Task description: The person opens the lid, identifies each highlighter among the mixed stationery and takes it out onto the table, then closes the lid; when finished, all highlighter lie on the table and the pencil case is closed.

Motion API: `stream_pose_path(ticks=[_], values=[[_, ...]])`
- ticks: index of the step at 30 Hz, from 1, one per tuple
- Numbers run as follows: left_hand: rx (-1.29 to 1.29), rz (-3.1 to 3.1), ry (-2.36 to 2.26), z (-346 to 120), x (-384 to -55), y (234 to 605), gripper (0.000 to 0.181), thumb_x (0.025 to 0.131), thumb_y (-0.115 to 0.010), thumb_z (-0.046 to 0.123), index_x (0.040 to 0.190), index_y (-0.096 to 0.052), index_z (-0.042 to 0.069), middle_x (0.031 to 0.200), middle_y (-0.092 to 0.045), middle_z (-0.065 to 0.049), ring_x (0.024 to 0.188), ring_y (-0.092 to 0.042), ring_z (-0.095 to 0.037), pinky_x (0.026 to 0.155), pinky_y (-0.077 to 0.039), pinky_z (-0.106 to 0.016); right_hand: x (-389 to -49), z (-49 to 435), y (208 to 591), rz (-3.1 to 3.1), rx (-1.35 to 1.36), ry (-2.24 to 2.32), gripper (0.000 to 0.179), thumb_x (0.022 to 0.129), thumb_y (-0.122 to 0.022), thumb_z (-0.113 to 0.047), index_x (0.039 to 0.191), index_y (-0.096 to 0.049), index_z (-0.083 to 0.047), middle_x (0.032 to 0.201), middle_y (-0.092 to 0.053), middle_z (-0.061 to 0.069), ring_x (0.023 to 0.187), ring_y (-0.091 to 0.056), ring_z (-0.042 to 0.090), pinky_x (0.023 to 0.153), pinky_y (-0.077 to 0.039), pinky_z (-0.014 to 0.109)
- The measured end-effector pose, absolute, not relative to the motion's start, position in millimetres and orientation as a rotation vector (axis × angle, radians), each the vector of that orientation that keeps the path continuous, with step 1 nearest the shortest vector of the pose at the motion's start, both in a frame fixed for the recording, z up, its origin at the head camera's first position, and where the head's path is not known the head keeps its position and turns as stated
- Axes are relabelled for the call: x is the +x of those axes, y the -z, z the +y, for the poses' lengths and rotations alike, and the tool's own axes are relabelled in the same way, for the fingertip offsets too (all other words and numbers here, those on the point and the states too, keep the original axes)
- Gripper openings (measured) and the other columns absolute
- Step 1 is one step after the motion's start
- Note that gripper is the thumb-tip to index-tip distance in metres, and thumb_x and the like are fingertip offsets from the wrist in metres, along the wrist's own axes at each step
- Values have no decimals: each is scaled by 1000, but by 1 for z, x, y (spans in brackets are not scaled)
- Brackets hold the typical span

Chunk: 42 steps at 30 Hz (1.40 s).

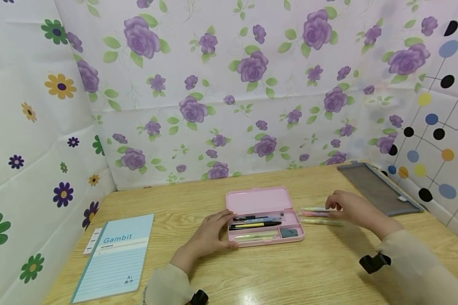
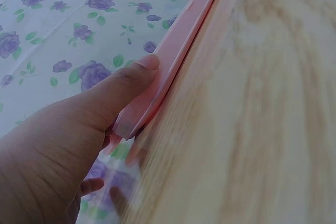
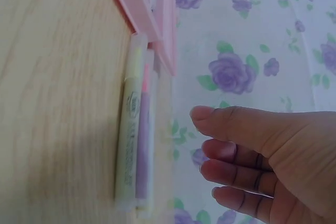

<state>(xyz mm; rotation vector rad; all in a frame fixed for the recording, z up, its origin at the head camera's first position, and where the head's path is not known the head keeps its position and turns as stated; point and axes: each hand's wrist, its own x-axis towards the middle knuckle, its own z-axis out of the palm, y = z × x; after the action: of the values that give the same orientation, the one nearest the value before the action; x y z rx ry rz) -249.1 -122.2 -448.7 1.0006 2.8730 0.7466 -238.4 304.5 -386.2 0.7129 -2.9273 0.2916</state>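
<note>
I'm clasping the pink case [image 1: 258,200] in my left grip [image 1: 210,234], and my relaxed, empty right grip [image 1: 353,208] is hovering beside the highlighters [image 1: 314,214] toward the bench's [image 1: 282,273] far-right corner, probably best pinched mid-barrel.

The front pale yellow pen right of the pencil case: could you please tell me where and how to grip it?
Probably pinch the pale yellow pen mid-barrel from above, coming from the right with the right hand: it lies flat, its left end close to the pencil case, another pen just behind, its near side free.
</note>
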Motion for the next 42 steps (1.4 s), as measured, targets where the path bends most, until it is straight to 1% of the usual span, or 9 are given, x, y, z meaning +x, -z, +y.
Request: stream_pose_path(ticks=[6,15,22,27,31,34,42], values=[[996,2877,-721,-122,-250,450,90,76,-71,61,147,-40,15,156,-35,-4,143,-33,-27,117,-25,-53,-243,289,377,-2939,748,-301,14,82,-75,-14,94,-69,-11,86,-61,-1,74,-57,13,63,-49,28],[975,2878,-735,-123,-250,451,90,76,-71,61,147,-40,15,156,-34,-3,144,-33,-26,118,-25,-52,-250,264,373,-2875,850,-292,11,83,-73,-11,93,-69,-10,83,-60,-1,72,-58,14,61,-49,26],[979,2892,-725,-123,-250,453,90,76,-71,60,147,-41,14,155,-35,-3,143,-34,-26,117,-26,-51,-256,246,375,-2870,884,-343,10,84,-73,-11,93,-69,-10,86,-61,0,74,-59,14,64,-51,26],[980,2885,-735,-122,-249,452,89,76,-71,60,147,-41,15,155,-35,-3,143,-34,-26,117,-25,-52,-259,230,381,-2850,951,-400,7,84,-73,-10,91,-69,-10,85,-62,1,74,-58,15,65,-51,26],[994,2871,-735,-121,-249,452,89,77,-70,61,147,-40,15,155,-35,-4,143,-33,-26,117,-25,-53,-259,220,390,-2855,964,-422,6,84,-73,-11,89,-69,-11,84,-61,-1,74,-57,14,64,-50,24],[997,2875,-722,-121,-249,452,89,77,-70,62,147,-40,16,155,-35,-3,143,-33,-26,117,-26,-52,-260,215,396,-2857,967,-419,6,84,-73,-12,88,-69,-12,83,-61,-2,74,-57,12,64,-50,24],[995,2906,-688,-122,-251,453,90,76,-69,63,147,-40,15,156,-35,-1,143,-34,-24,118,-26,-50,-267,199,407,-2861,992,-448,6,84,-72,-8,87,-70,-11,82,-60,-1,72,-55,10,63,-49,22]])
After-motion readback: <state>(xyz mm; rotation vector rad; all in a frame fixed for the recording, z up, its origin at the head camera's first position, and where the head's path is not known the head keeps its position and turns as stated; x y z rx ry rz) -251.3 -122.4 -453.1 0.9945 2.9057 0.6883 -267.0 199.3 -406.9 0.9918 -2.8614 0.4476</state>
